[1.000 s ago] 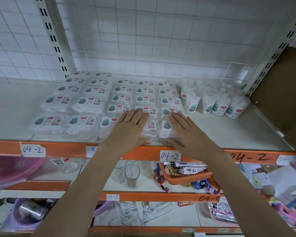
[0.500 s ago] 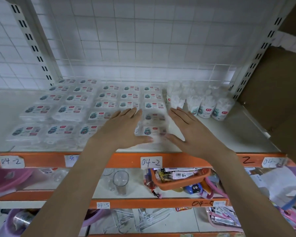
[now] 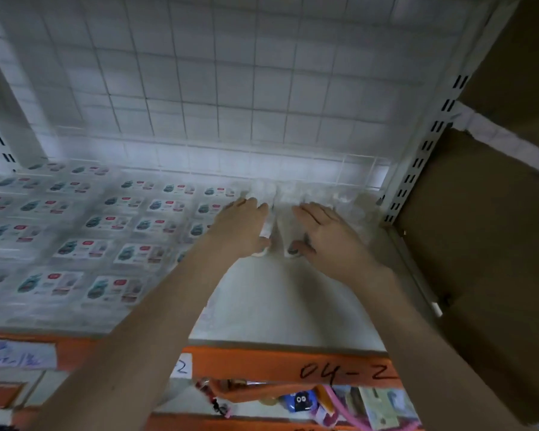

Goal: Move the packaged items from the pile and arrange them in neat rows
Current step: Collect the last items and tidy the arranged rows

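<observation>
- The shelf (image 3: 280,306) — a pale board with an orange front edge (image 3: 293,365) — carries everything; behind it stands a white wire grid (image 3: 218,88), and a slotted white upright (image 3: 423,144) closes the back right corner.
- A brown cardboard box (image 3: 486,244) stands just beyond the shelf's right edge.
- Flat packaged items (image 3: 106,244) lie in rows over the left and middle of the shelf, from the front edge back to the grid. Their long axes run left to right, label side up; each label shows a teal figure and a red mark, but the print is too blurred to read.
- A bare strip of board (image 3: 277,300) runs from the front edge back to the hands, between the rows and the right edge.
- A pile of clear cup-shaped packs (image 3: 296,194) sits at the back right corner against the grid; which way each one points is lost in blur.
- The left hand (image 3: 241,227) and right hand (image 3: 322,233) reach side by side into the front of that pile. Each appears to curl fingers and thumb around a white pack — the left hand on one pack (image 3: 266,228), the right on another (image 3: 285,234).
- Handwriting on the orange edge reads "04-2" (image 3: 346,371); a white tag (image 3: 181,367) to its left shows only a "2", and a white label (image 3: 16,353) further left is illegible.
- Below the edge, coloured goods (image 3: 299,402) on a lower shelf are blurred.
</observation>
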`<state>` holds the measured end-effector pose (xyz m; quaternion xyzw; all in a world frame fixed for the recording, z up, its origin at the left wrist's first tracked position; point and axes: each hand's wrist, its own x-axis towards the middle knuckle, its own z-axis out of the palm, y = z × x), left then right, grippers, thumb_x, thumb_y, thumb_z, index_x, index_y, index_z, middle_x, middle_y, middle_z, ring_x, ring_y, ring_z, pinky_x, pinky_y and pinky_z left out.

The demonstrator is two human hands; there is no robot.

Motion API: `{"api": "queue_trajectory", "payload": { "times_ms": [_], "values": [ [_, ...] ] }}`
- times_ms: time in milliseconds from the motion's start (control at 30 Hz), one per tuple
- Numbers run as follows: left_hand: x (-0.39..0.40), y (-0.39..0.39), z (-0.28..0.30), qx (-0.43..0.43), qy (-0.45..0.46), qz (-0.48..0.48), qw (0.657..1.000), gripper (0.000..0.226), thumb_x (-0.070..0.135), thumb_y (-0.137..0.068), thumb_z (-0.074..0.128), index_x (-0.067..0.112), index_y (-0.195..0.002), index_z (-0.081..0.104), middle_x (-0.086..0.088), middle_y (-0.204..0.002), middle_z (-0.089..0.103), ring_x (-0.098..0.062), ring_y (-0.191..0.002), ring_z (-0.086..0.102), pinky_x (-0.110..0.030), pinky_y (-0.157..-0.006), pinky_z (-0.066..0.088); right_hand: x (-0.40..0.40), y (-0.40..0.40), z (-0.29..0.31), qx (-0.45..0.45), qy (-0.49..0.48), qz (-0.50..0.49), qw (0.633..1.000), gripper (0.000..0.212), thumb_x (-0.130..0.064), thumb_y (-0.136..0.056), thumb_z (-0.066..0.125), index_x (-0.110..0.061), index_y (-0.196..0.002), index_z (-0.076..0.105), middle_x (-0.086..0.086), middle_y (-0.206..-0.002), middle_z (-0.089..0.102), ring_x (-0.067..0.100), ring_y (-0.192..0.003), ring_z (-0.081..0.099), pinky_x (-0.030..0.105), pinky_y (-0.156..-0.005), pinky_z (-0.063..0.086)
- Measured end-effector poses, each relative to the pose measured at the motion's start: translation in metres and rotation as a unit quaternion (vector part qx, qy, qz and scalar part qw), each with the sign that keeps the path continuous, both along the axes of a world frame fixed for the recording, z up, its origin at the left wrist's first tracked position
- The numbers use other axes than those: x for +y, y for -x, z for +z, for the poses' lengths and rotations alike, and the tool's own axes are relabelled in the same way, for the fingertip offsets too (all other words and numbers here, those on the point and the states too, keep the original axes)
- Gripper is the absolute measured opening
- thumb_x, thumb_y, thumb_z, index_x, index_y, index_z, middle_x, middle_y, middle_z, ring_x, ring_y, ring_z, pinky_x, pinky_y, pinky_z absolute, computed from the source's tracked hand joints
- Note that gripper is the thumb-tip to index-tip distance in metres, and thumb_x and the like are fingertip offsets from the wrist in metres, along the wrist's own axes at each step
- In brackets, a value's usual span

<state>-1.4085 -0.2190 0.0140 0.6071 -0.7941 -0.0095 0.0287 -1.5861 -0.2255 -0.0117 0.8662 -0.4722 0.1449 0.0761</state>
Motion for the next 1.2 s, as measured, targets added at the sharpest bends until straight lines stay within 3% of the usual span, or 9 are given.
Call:
{"api": "queue_trajectory", "payload": {
  "times_ms": [67,133,267,367,533,733,900,1033,1200],
  "values": [
    [-0.004,0.000,-0.002,-0.001,-0.003,0.006,1.000,0.052,0.031,-0.088,0.057,0.009,-0.131,0.038,-0.011,-0.130,0.041,-0.031,-0.115,0.047,-0.042,-0.091,0.043,-0.008,-0.003,0.002,0.013,-0.013,0.012,1.000,0.064,-0.027,-0.087,0.060,-0.008,-0.141,0.031,0.013,-0.146,0.033,0.028,-0.134,0.031,0.037,-0.112,0.020],
    [-0.005,0.000,-0.004,-0.006,-0.001,0.004,1.000,0.051,0.025,-0.089,0.056,0.008,-0.133,0.037,-0.011,-0.132,0.040,-0.032,-0.114,0.049,-0.043,-0.090,0.044,-0.011,-0.005,0.002,0.021,-0.018,0.020,0.999,0.059,-0.024,-0.089,0.057,-0.010,-0.141,0.033,0.013,-0.147,0.032,0.029,-0.132,0.033,0.034,-0.109,0.022],
    [-0.007,-0.002,-0.007,-0.012,-0.002,0.008,1.000,0.054,0.024,-0.088,0.057,0.007,-0.135,0.034,-0.009,-0.136,0.036,-0.031,-0.118,0.047,-0.044,-0.092,0.043,-0.017,-0.004,-0.006,-0.011,0.013,0.035,0.999,0.051,-0.020,-0.075,0.072,-0.004,-0.121,0.057,0.019,-0.118,0.059,0.038,-0.101,0.059,0.042,-0.089,0.046],
    [-0.008,-0.003,-0.008,-0.021,0.008,0.000,1.000,0.054,0.027,-0.089,0.056,0.007,-0.134,0.035,-0.007,-0.138,0.036,-0.029,-0.121,0.044,-0.043,-0.096,0.040,-0.018,-0.006,-0.012,-0.033,0.044,0.032,0.998,0.055,-0.020,-0.059,0.084,-0.005,-0.108,0.064,0.017,-0.103,0.067,0.035,-0.086,0.066,0.042,-0.078,0.053],
    [-0.012,-0.012,-0.010,-0.046,0.037,-0.037,0.998,0.061,0.035,-0.092,0.050,0.009,-0.141,0.025,-0.003,-0.147,0.028,-0.020,-0.136,0.024,-0.032,-0.112,0.018,-0.017,-0.011,-0.013,-0.026,0.049,0.035,0.998,0.060,-0.026,-0.054,0.087,-0.006,-0.107,0.065,0.017,-0.105,0.066,0.034,-0.095,0.065,0.045,-0.082,0.051],
    [-0.009,-0.017,-0.009,0.004,0.026,-0.060,0.998,0.076,0.047,-0.087,0.052,0.008,-0.143,0.020,-0.006,-0.150,0.021,-0.017,-0.139,0.016,-0.022,-0.107,0.007,-0.017,0.001,-0.004,-0.031,0.010,0.030,0.999,0.075,-0.036,-0.070,0.076,-0.002,-0.130,0.048,0.018,-0.130,0.053,0.033,-0.121,0.049,0.044,-0.103,0.035],
    [-0.015,-0.008,-0.009,-0.003,0.029,-0.074,0.997,0.089,0.054,-0.085,0.052,0.011,-0.147,0.004,-0.004,-0.156,0.001,-0.016,-0.142,0.001,-0.026,-0.112,-0.001,-0.016,0.021,0.011,0.009,-0.024,0.006,1.000,0.068,-0.024,-0.080,0.066,-0.006,-0.138,0.036,0.010,-0.140,0.039,0.026,-0.131,0.034,0.026,-0.108,0.020],
    [-0.025,0.009,-0.011,-0.006,0.034,-0.112,0.993,0.081,0.051,-0.087,0.050,0.012,-0.147,0.011,-0.002,-0.156,0.006,-0.016,-0.142,0.003,-0.031,-0.115,0.002,-0.015,0.029,0.009,-0.013,-0.061,-0.030,0.998,0.059,-0.021,-0.076,0.071,-0.011,-0.129,0.047,0.008,-0.127,0.046,0.027,-0.117,0.043,0.034,-0.097,0.038],
    [-0.030,0.015,-0.015,0.004,0.043,-0.139,0.989,0.063,0.045,-0.093,0.043,0.017,-0.145,0.021,0.004,-0.154,0.015,-0.013,-0.142,0.009,-0.027,-0.113,0.003,-0.016,0.029,0.002,-0.048,-0.054,-0.005,0.997,0.060,-0.021,-0.073,0.075,-0.006,-0.126,0.052,0.010,-0.121,0.053,0.030,-0.110,0.051,0.040,-0.093,0.045]
  ]
}}
